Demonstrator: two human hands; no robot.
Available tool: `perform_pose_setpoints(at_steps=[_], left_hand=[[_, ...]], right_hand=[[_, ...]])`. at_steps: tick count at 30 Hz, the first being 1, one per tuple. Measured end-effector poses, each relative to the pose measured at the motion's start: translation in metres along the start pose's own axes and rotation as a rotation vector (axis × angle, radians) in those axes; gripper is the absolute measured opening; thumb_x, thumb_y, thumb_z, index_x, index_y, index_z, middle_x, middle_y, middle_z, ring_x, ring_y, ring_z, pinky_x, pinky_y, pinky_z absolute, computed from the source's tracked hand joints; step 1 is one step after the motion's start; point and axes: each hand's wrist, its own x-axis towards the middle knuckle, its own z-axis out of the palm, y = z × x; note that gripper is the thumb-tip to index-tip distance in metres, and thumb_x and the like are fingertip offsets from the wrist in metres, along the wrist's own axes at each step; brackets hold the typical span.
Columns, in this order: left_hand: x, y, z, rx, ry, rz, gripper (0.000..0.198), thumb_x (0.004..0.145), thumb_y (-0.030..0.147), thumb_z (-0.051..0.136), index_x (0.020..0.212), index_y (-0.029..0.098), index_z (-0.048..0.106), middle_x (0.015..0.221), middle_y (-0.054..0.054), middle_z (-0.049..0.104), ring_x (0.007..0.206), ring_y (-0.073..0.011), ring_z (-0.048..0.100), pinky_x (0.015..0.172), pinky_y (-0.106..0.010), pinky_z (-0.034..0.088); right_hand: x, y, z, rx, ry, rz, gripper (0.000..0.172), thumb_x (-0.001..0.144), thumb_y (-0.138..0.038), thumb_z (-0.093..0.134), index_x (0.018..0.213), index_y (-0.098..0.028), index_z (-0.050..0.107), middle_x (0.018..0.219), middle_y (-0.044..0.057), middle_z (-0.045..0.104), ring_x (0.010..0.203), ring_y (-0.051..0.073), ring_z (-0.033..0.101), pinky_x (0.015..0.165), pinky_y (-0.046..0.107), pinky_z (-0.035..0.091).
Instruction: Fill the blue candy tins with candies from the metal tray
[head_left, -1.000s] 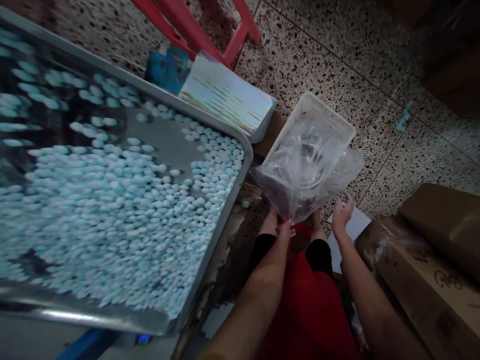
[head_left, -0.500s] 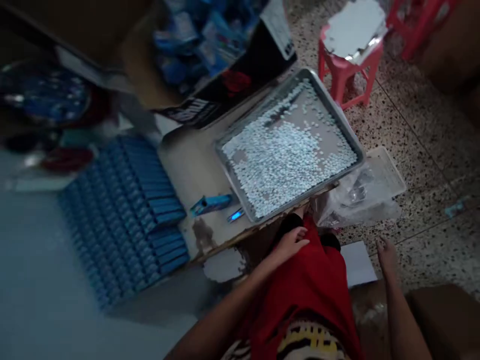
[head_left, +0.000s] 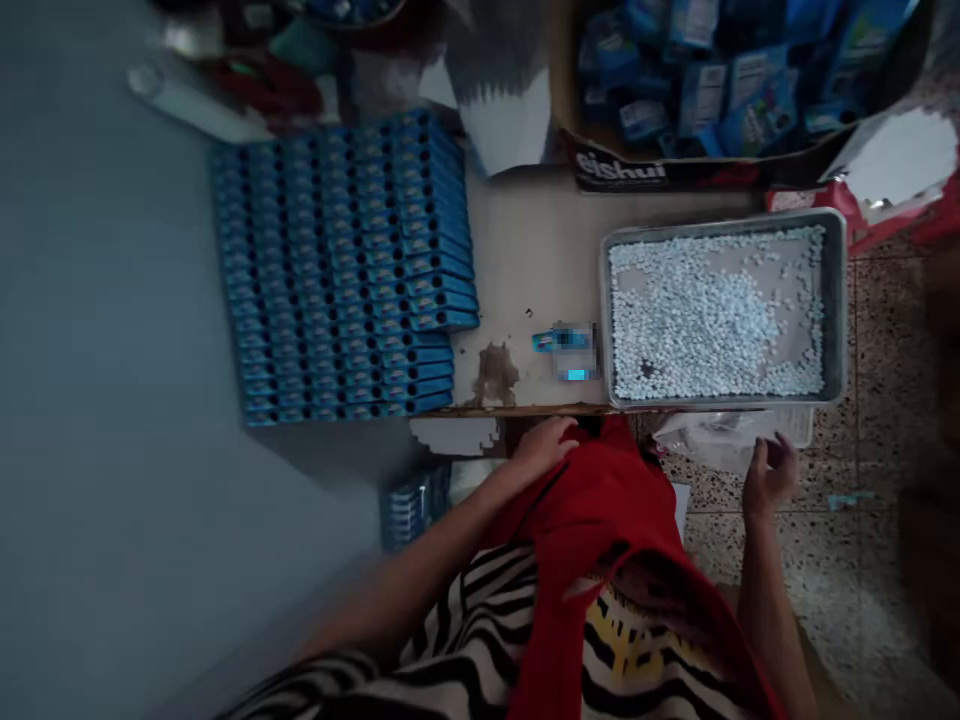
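My left hand (head_left: 545, 447) rests on the red apron over my lap, just below the table edge, its fingers loosely stretched out and holding nothing I can see. My right hand (head_left: 772, 475) hangs in the air to the right of my lap, fingers bent but apart, below a metal tray (head_left: 838, 300) on the table. Many small white pellets (head_left: 690, 310) lie spread in that tray. Left of it lies a small blue box (head_left: 544, 342), partly covered by a blurred patch with a bright blue spot. Neither hand touches the tray or box.
Rows of blue boxes (head_left: 337, 270) stand stacked on the table's left. A carton (head_left: 622, 172) of blue packs is at the back right. A clear plastic container (head_left: 802, 428) sits below the tray near my right hand. A red stool (head_left: 877, 225) stands behind the tray.
My view has turned and shifted, so the table now lies level and the stacked boxes sit nearer the centre. My right hand has moved up, its fingers more bent. The left stays on my lap.
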Motion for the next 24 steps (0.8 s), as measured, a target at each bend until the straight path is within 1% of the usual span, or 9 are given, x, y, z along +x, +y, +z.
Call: perform_pose_setpoints(at_steps=[1, 3, 7, 10, 13, 15, 17, 21, 24], left_hand=[[0.001, -0.016, -0.014, -0.010, 0.034, -0.034, 0.035, 0.093, 0.025, 0.073, 0.127, 0.021, 0.077, 0.136, -0.015, 0.078, 0.126, -0.0337, 0.074, 0.111, -0.044, 0.057], [0.002, -0.048, -0.041, -0.033, 0.096, -0.098, 0.032, 0.093, 0.027, 0.073, 0.123, 0.020, 0.077, 0.133, -0.016, 0.079, 0.124, -0.0358, 0.075, 0.109, -0.046, 0.058], [0.003, -0.097, -0.079, -0.084, 0.192, -0.178, 0.028, 0.093, 0.031, 0.073, 0.120, 0.021, 0.076, 0.117, -0.015, 0.083, 0.113, -0.0359, 0.078, 0.102, -0.046, 0.060], [0.008, -0.108, -0.092, -0.136, 0.277, -0.176, 0.036, 0.096, 0.033, 0.070, 0.130, 0.022, 0.072, 0.123, -0.012, 0.082, 0.116, -0.0324, 0.079, 0.105, -0.044, 0.060], [0.016, -0.099, -0.092, -0.261, 0.454, -0.107, 0.044, 0.094, 0.030, 0.071, 0.137, 0.022, 0.068, 0.125, -0.011, 0.082, 0.115, -0.0290, 0.079, 0.107, -0.043, 0.062], [0.021, -0.086, -0.087, -0.343, 0.567, -0.071, 0.045, 0.091, 0.027, 0.073, 0.136, 0.021, 0.067, 0.123, -0.011, 0.082, 0.109, -0.0283, 0.081, 0.105, -0.044, 0.063], [0.024, -0.073, -0.079, -0.387, 0.633, -0.062, 0.046, 0.091, 0.026, 0.074, 0.136, 0.022, 0.067, 0.123, -0.012, 0.082, 0.106, -0.0275, 0.081, 0.103, -0.044, 0.065], [0.033, -0.050, -0.064, -0.425, 0.769, -0.063, 0.047, 0.092, 0.026, 0.076, 0.138, 0.023, 0.065, 0.128, -0.012, 0.079, 0.112, -0.0277, 0.079, 0.106, -0.046, 0.064], [0.045, -0.039, -0.064, -0.423, 0.852, -0.059, 0.054, 0.091, 0.025, 0.080, 0.142, 0.023, 0.062, 0.138, -0.014, 0.075, 0.121, -0.0296, 0.076, 0.109, -0.046, 0.063]], right_hand=[[0.015, -0.027, 0.012, 0.004, -0.046, -0.048, 0.067, 0.096, -0.071, 0.064, 0.133, -0.016, 0.070, 0.108, 0.015, 0.076, 0.093, 0.027, 0.074, 0.093, 0.047, 0.062], [0.051, -0.074, 0.039, -0.033, -0.084, -0.124, 0.068, 0.095, -0.073, 0.064, 0.132, -0.017, 0.069, 0.114, 0.016, 0.074, 0.103, 0.030, 0.073, 0.095, 0.049, 0.062], [0.117, -0.134, 0.102, -0.224, -0.005, -0.182, 0.077, 0.097, -0.072, 0.064, 0.148, -0.014, 0.060, 0.145, 0.025, 0.064, 0.144, 0.042, 0.056, 0.124, 0.065, 0.041], [0.138, -0.163, 0.146, -0.371, -0.062, -0.162, 0.085, 0.097, -0.068, 0.069, 0.161, -0.015, 0.051, 0.163, 0.029, 0.050, 0.153, 0.047, 0.047, 0.126, 0.071, 0.033], [0.137, -0.185, 0.176, -0.469, -0.122, -0.227, 0.072, 0.099, -0.061, 0.069, 0.157, -0.019, 0.059, 0.163, 0.028, 0.050, 0.150, 0.048, 0.048, 0.123, 0.071, 0.037], [0.138, -0.194, 0.184, -0.474, -0.205, -0.321, 0.055, 0.101, -0.052, 0.064, 0.144, -0.017, 0.068, 0.148, 0.026, 0.060, 0.141, 0.044, 0.055, 0.119, 0.065, 0.042], [0.144, -0.198, 0.183, -0.457, -0.310, -0.398, 0.044, 0.100, -0.046, 0.061, 0.131, -0.017, 0.073, 0.131, 0.023, 0.068, 0.125, 0.040, 0.063, 0.112, 0.058, 0.049], [0.168, -0.192, 0.161, -0.381, -0.431, -0.456, 0.034, 0.092, -0.041, 0.058, 0.111, -0.019, 0.076, 0.109, 0.017, 0.075, 0.100, 0.032, 0.067, 0.097, 0.049, 0.053], [0.173, -0.186, 0.141, -0.261, -0.497, -0.436, 0.035, 0.087, -0.045, 0.058, 0.102, -0.019, 0.076, 0.100, 0.013, 0.077, 0.091, 0.029, 0.067, 0.093, 0.045, 0.053]])
